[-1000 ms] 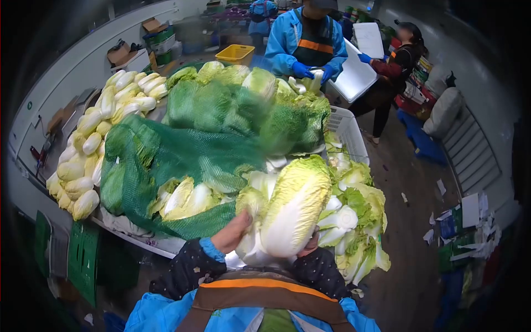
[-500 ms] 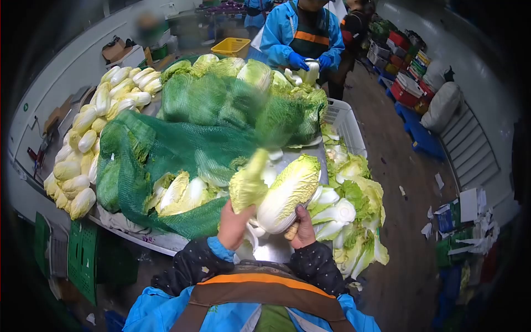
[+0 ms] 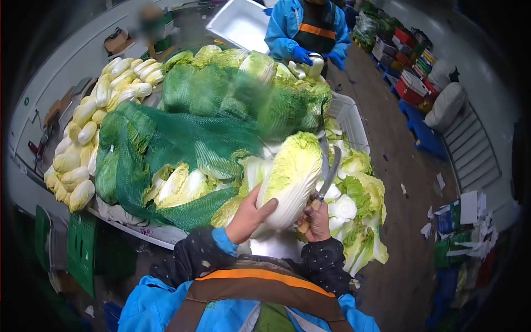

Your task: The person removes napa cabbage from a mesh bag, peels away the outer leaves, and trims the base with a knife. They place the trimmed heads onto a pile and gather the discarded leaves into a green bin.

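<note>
A napa cabbage (image 3: 292, 185) stands tilted over the near edge of the table, its pale base toward me and its yellow-green leaves pointing away. My left hand (image 3: 250, 217) is closed around its lower left side, thumb across the white ribs. On the other side, my right hand (image 3: 317, 222) grips the wooden handle of a knife (image 3: 330, 176), whose curved blade points up and away beside the cabbage. Loose outer leaves (image 3: 255, 172) lie just left of the cabbage. A green mesh bag (image 3: 185, 130) with more napa cabbages spreads farther left.
Trimmed leaves (image 3: 362, 196) pile up at the right, by a white crate (image 3: 349, 117). Peeled cabbages (image 3: 83, 160) are heaped at the left table end. Across the table, a person (image 3: 307, 33) in blue gloves handles a cabbage. Behind the pile is a white tub (image 3: 241, 26).
The cabbage has been raised more upright, and my left hand now holds its side instead of a loose leaf. The knife blade has come into view. A white tub has appeared at the back.
</note>
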{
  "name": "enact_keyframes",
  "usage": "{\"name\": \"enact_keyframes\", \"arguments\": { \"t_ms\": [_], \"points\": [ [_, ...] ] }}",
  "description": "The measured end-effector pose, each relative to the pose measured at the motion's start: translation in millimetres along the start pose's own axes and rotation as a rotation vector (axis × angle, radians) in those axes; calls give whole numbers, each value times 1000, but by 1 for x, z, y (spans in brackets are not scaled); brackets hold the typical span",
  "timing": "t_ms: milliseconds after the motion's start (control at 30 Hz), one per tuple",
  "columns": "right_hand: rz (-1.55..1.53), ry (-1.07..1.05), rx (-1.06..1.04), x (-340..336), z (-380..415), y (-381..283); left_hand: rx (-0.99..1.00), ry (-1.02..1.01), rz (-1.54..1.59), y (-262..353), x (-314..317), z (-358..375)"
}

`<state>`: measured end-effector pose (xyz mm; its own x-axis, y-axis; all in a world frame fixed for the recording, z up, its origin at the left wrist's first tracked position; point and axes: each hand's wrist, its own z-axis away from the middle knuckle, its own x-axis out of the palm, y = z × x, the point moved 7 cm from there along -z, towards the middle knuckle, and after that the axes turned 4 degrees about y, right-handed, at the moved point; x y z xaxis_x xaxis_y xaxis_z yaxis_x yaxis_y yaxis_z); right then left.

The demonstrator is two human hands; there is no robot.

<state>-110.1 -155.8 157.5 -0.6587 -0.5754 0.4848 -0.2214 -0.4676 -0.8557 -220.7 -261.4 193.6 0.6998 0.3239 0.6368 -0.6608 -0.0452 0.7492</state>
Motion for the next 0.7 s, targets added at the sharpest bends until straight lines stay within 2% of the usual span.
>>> {"name": "enact_keyframes", "arguments": {
  "t_ms": [33, 100, 133, 200, 300, 400, 467, 533, 600, 633, 667, 700],
  "points": [
    [-9, 15, -3, 3, 1, 8, 160, 106, -236, 9, -3, 0],
    [-292, 69, -95, 12, 3, 23, 422, 265, -653, 21, -1, 6],
    [-287, 74, -92, 15, 5, 23, 417, 265, -647, 16, -1, 4],
    [-296, 65, -103, 24, 8, 18, 624, 253, -763, 19, 0, 5],
    [-384, 66, -93, 25, 8, 31, 546, 326, -731, 18, 6, 8],
    [-452, 69, -57, 23, 9, 42, 469, 314, -809, 17, 2, 8],
    [-539, 41, 34, 21, 8, 52, 475, 338, -765, 17, 1, 10],
    [-521, 42, 25, 21, 10, 53, 485, 359, -717, 18, -2, 11],
    [-504, 0, -4, 24, 11, 50, 254, 454, -423, 4, -27, 7],
    [-504, 0, -4, 22, 10, 50, 209, 425, -174, -6, -36, 0],
    [-625, 13, 76, 20, 10, 55, 209, 426, -174, -5, -45, 1],
    [-745, 26, 157, 17, 11, 60, 65, 387, -29, -11, -54, 1]
  ]
}}
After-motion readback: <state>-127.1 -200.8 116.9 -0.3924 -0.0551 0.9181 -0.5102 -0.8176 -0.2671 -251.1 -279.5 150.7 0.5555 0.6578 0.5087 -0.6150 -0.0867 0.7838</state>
